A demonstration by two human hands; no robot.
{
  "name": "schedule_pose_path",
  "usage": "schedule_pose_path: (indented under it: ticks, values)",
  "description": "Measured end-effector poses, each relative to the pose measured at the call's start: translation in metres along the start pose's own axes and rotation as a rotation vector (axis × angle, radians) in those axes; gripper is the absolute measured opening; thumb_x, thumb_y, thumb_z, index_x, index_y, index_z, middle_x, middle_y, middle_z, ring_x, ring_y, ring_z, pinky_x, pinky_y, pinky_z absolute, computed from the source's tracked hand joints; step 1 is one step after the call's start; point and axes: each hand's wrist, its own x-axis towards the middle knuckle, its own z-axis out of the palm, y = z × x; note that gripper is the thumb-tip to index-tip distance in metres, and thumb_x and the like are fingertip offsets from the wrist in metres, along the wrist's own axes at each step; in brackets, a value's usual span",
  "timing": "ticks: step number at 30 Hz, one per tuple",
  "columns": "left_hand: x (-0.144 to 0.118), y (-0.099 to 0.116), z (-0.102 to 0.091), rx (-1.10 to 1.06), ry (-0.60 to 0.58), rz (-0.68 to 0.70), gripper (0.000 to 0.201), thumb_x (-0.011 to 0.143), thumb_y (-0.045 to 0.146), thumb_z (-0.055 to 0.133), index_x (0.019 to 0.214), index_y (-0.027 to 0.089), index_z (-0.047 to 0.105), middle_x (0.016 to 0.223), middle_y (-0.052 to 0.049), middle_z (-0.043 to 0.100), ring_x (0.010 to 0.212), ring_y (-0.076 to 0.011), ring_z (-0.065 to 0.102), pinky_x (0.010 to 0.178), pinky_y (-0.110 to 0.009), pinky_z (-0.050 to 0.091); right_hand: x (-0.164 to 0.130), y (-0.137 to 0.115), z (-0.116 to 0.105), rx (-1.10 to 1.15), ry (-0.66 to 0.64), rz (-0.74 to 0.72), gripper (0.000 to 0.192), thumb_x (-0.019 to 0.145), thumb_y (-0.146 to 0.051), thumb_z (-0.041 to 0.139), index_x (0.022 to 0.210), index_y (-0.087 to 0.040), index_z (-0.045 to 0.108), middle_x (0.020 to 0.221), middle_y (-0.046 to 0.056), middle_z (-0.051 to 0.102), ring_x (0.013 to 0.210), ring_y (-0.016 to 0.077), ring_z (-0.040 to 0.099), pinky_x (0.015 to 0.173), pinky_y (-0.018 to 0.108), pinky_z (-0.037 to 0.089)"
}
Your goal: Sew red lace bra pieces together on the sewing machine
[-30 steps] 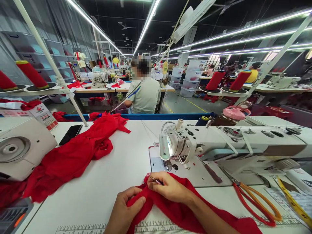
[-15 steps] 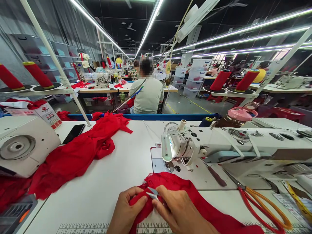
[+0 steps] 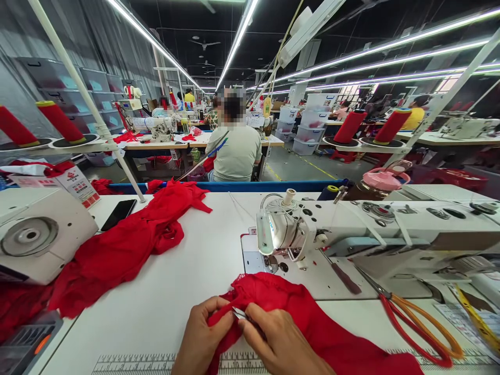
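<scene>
A piece of red fabric with a lacy edge lies over the table in front of the sewing machine. My left hand pinches a fold of it between thumb and fingers. In my right hand is a small pair of thread snips, gripped between thumb and index finger. Their blades are nearly closed, with the tips against the fold beside my left thumb. The rest of the snips is hidden inside my right hand. A printed ruler scale runs along the table's front edge, partly under the fabric.
Large scissors with red and orange handles lie at right, near a brown-handled tool. More red fabric is heaped at left by a phone. A pink-lidded jar stands behind the machine. A person sits ahead.
The snips' blades have gone from spread apart to nearly closed at the fabric fold. My right hand has tightened around them, and my left hand keeps its pinch in about the same place.
</scene>
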Motion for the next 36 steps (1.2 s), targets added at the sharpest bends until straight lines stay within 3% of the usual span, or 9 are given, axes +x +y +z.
schedule_pose_path:
  ticks: [17,25,30,36]
  values:
    - [-0.001,0.003,0.001,0.034,0.004,0.015,0.034,0.072,0.049,0.078,0.076,0.016,0.073,0.072,-0.003,0.070,0.066,-0.0153,0.058,0.060,-0.023,0.046,0.002,-0.003,-0.014,0.086,-0.188,0.140,0.028,0.105,-0.039,0.041,0.083,-0.024,0.051,0.076,0.000,0.060,0.075,0.0197,0.059,0.068,0.028,0.037]
    - [-0.001,0.006,0.000,0.069,-0.020,0.042,0.033,0.072,0.048,0.078,0.076,0.015,0.074,0.076,-0.005,0.072,0.069,-0.0169,0.060,0.064,-0.024,0.048,0.009,0.002,-0.020,0.324,-0.220,0.153,0.034,0.103,-0.041,0.042,0.075,-0.022,0.043,0.074,-0.003,0.053,0.074,0.0169,0.051,0.068,0.028,0.033]
    - [0.000,0.008,-0.002,0.050,-0.033,0.001,0.034,0.071,0.049,0.079,0.077,0.016,0.074,0.073,-0.002,0.070,0.068,-0.0158,0.058,0.062,-0.023,0.045,0.016,0.009,-0.014,0.548,-0.241,0.141,0.037,0.101,-0.037,0.045,0.069,-0.021,0.037,0.066,-0.006,0.039,0.063,0.0123,0.038,0.057,0.027,0.026]
    - [0.001,0.006,-0.004,0.058,-0.056,0.007,0.035,0.072,0.050,0.079,0.080,0.016,0.076,0.077,-0.004,0.072,0.073,-0.0180,0.060,0.068,-0.026,0.047,0.019,0.013,-0.008,0.698,-0.258,0.154,0.030,0.098,-0.030,0.047,0.070,-0.021,0.043,0.066,-0.006,0.038,0.063,0.0116,0.035,0.054,0.026,0.025]
